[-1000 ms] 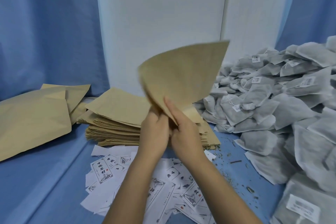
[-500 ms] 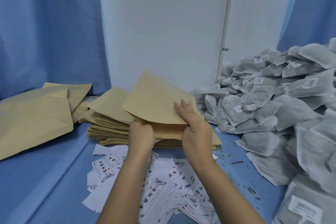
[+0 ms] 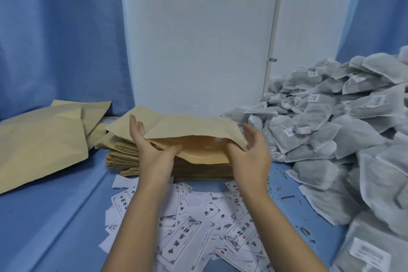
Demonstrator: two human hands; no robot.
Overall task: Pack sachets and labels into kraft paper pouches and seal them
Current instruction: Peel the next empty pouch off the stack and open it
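Note:
A kraft paper pouch [image 3: 187, 128] lies level over the stack of flat kraft pouches [image 3: 123, 161], its mouth toward me and spread wide, showing a glossy brown lining. My left hand [image 3: 152, 152] holds the pouch's left edge, fingers up along the top face and thumb at the lower lip. At the right edge, my right hand [image 3: 249, 157] grips with its thumb at the mouth and its fingers outside. White printed labels [image 3: 187, 232] lie scattered below my wrists. A big heap of grey sachets [image 3: 320, 121] fills the right side.
Larger kraft bags [image 3: 39, 143] lie at the left on the blue table cover [image 3: 44, 216]. A white panel [image 3: 198, 40] stands behind the stack, with blue curtains on both sides. Dry herb crumbs [image 3: 287, 196] are strewn between the labels and the sachets.
The pouch came down from a raised, tilted position to lie level over the stack. My hands moved apart to its two edges, and its mouth now gapes open.

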